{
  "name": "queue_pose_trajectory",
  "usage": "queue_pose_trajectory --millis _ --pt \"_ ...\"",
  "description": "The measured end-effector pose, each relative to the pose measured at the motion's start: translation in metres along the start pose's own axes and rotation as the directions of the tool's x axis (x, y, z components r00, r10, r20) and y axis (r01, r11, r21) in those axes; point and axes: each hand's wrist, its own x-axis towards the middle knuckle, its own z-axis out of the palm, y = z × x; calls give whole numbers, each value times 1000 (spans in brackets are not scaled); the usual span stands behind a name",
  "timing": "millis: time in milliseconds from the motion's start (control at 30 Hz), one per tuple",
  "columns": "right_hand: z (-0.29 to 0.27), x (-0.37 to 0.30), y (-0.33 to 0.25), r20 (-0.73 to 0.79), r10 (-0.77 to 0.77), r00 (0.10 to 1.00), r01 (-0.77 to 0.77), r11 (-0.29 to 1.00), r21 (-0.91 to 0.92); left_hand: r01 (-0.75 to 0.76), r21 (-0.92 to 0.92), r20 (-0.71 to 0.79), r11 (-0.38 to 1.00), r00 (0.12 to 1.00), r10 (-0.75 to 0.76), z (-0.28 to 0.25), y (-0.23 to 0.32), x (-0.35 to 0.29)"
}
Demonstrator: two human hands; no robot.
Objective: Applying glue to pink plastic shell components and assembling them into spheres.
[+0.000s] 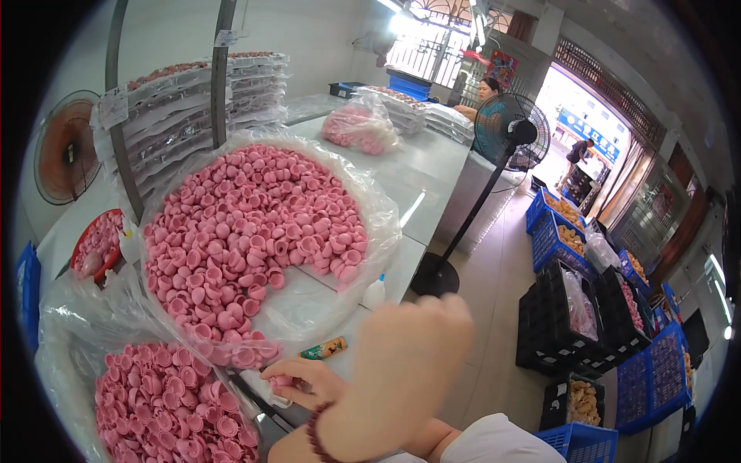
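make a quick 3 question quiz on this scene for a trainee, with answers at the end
1. Multiple choice: the heaped pink pieces are shaped like
a) flat discs
b) hollow cups
c) long rods

2. True or false: the black pedestal fan stands on the floor.

3. Short answer: what is the lower hand holding between its fingers?

Key:
1. b
2. True
3. A small pink piece
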Motion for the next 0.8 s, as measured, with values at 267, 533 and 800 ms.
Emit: queue_pose_trajectory --millis 267,533,800 --pt "0 0 -1 -38 78 996 -71 985 155 -330 -273 68 904 930 360 44 87 -20" --pt "-15 -8 9 33 97 995 -102 974 202 -126 -475 -169 871 984 50 50 38 -78" --pt "19 -70 -23 162 -150 975 -69 489 870 429 -468 -325 772 729 -602 51 15 -205"
